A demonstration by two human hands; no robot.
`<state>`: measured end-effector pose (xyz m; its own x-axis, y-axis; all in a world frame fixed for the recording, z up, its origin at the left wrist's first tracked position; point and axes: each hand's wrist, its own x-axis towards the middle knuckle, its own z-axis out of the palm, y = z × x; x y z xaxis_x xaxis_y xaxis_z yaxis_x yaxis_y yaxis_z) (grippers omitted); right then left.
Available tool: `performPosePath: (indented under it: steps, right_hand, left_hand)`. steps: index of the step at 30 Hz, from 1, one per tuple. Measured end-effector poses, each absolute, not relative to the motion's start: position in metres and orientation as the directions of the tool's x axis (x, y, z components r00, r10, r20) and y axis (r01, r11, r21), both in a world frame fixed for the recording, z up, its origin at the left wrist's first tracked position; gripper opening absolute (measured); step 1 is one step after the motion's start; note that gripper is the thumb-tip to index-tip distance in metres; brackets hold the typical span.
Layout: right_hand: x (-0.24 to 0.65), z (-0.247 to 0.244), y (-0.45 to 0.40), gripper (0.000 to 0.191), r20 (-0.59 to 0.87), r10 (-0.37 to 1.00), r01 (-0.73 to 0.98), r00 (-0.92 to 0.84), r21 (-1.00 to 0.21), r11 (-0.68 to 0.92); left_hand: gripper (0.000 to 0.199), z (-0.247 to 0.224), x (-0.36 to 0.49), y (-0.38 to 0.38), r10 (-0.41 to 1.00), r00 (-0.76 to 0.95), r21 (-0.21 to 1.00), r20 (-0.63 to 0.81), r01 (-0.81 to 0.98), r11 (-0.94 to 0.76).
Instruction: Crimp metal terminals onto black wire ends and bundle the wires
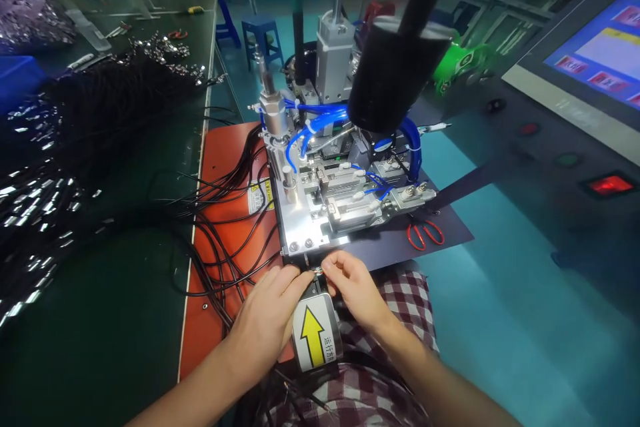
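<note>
In the head view, my left hand lies at the front of the machine, its thumb and fingers pressed together. Facing it, my right hand pinches with thumb and index finger. Between the fingertips is a small silvery cable end, mostly covered. Both hands are just above the black block with a white label and yellow arrow. Black cables run across the orange plate toward my left hand; which one is held is hidden.
Ahead stands a metal fixture with blue air tubes, under a dark lamp-like cylinder. A cable pile covers the left table. Red-handled scissors lie right, below a control panel.
</note>
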<state>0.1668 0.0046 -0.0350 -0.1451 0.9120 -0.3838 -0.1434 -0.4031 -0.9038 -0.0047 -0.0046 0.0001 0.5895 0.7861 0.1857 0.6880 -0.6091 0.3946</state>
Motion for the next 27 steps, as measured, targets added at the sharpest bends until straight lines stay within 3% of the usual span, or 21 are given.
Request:
performPosePath:
  steps: [6,17,23,27]
  right_hand:
    - [0.164,-0.043,0.002,0.033,-0.473,0.853,-0.318,-0.221,-0.792,-0.521]
    - [0.166,-0.046,0.001,0.034,-0.400,0.886,-0.281,-0.234,-0.845,-0.456]
    - [0.165,-0.048,0.001,0.033,-0.395,0.894,-0.269,-0.214,-0.856,-0.442]
    - [0.165,-0.047,-0.001,0.034,-0.380,0.900,-0.258,-0.215,-0.866,-0.428]
  left_hand:
    - [0.029,0.001,-0.001,-0.006,0.795,0.588,0.373,0.147,0.711,-0.596]
    - [0.029,0.003,0.000,-0.011,0.834,0.541,0.409,0.103,0.741,-0.532]
    - [0.029,0.003,0.009,-0.014,0.876,0.483,0.357,0.001,0.818,-0.451]
    - [0.032,0.001,0.003,-0.019,0.900,0.433,0.472,0.048,0.784,-0.403]
